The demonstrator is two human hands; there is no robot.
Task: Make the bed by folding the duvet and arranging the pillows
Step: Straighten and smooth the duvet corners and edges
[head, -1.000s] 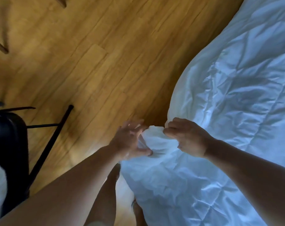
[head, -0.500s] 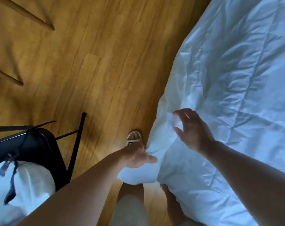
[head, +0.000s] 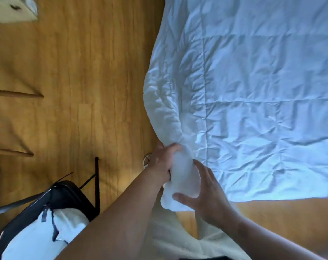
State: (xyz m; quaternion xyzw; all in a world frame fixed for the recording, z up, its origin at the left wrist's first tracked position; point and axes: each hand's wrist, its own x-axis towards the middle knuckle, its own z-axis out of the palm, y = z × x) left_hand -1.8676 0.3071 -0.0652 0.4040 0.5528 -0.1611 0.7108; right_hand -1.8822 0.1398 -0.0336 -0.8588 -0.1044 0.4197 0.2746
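Observation:
A white quilted duvet fills the right half of the view, its near corner bunched into a roll. My left hand grips that bunched corner from the left, fingers curled round the cloth. My right hand lies against the right side and lower end of the roll with fingers spread and nearly straight. No pillow is in sight.
Wooden floor lies to the left and below the duvet's near edge. A black folding rack with a dark bag and white cloth stands at the lower left. Two wooden legs jut in from the left. My sandalled foot is by the duvet.
The view has swung right, showing more of the duvet spread flat. My left hand has moved up onto the bunched corner, and my right hand has dropped to its lower end with fingers opened.

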